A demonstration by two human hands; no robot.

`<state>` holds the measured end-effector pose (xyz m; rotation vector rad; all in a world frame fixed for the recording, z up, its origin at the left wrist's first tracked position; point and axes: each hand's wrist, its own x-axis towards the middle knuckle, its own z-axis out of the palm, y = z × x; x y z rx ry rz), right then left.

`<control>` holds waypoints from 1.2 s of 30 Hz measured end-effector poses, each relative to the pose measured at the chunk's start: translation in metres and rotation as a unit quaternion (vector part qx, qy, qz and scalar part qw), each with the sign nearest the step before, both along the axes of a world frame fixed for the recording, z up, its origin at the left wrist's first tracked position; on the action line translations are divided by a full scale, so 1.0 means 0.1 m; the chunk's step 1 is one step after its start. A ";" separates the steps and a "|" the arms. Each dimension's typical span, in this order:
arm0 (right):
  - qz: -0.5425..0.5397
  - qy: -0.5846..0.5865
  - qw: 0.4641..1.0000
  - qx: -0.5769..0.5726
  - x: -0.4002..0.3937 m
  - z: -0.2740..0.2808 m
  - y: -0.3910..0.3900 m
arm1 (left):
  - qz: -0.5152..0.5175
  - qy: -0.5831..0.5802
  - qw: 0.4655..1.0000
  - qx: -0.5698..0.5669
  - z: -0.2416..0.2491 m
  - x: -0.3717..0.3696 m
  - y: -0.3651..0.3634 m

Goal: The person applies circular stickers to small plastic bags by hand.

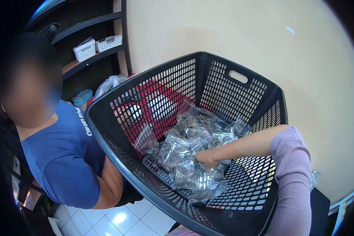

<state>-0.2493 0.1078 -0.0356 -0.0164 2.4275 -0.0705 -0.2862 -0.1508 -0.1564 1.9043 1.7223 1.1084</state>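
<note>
Reaching down into one large black basket [202, 74], your right hand [209, 156] is at a heap of clear zip bags [179, 147], each of those you can make out holding flat, dark, coiled pieces. The bags lie directly beneath the fingers [203, 156] and spread away mostly to their left and to the far side, with a few toward your body. Your fingers are bent downward, their tips lost among the shiny plastic; whether they are pinching a bag or only resting on one, you cannot tell. The bags share no single long axis: they overlap at many angles, one tilted up near the left wall of the basket, another slanting across the near edge of the heap. Your right arm, in one lilac sleeve [293, 173], comes in over the right rim and is the nearer one; your left hand is out of view.

Counted: one basket, one hand of yours, and many bags, too tangled to number. One co-worker [63, 173] in a blue shirt stands close by the basket's left side, hands hidden. Beyond that person, two white bins [85, 50] sit side by side on a dark shelf [91, 59]. Below, pale floor tiles [118, 218] catch a bright reflection
</note>
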 end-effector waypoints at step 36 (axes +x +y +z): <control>-0.350 0.642 0.676 0.093 4.27 0.68 -0.57 | -0.373 -0.320 0.866 -0.093 1.05 3.06 1.75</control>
